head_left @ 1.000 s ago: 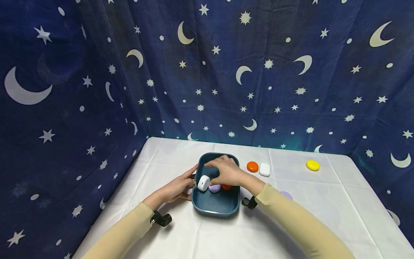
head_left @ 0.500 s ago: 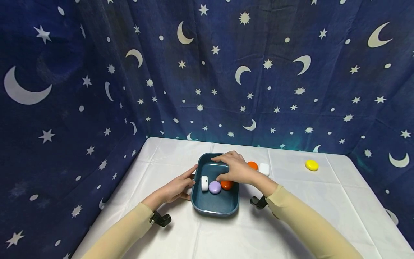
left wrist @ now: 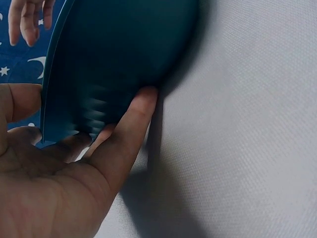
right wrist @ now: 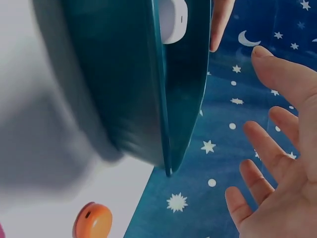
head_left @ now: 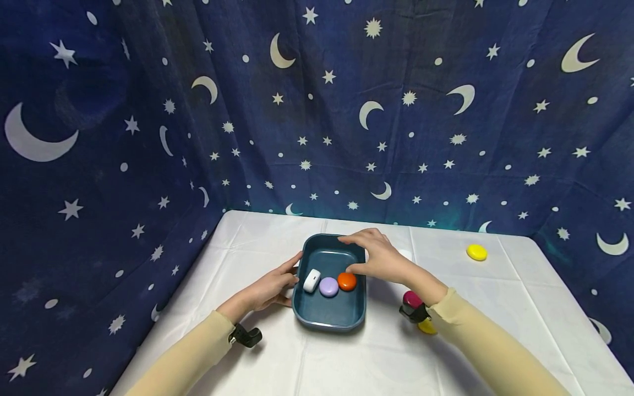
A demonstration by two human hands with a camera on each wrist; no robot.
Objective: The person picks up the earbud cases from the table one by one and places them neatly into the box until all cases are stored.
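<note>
A dark teal tray (head_left: pixel 329 324) stands on the white-covered table. Inside it, in a row, are a small white rounded case (head_left: pixel 311 280) standing on its edge, a lilac round case (head_left: pixel 329 287) and an orange round case (head_left: pixel 347 281). My left hand (head_left: pixel 269 289) touches the tray's left side; the left wrist view shows its fingertips against the outer wall and the thumb at the rim. Above the tray's right rim is my right hand (head_left: pixel 378 256), fingers spread and holding nothing. In the right wrist view the hand (right wrist: pixel 282 153) is apart from the tray wall.
A yellow round case (head_left: pixel 477 252) lies at the far right of the table. Near my right wrist are a magenta case (head_left: pixel 412 299) and another yellow one (head_left: pixel 427 326), partly hidden. An orange case (right wrist: pixel 94 221) shows beside the tray in the right wrist view. A patterned curtain (head_left: pixel 317 110) hangs behind.
My right hand has let go of the white case inside the tray and moved right, uncovering the lilac and orange ones. The white case rocked slightly. My left hand has stayed put.
</note>
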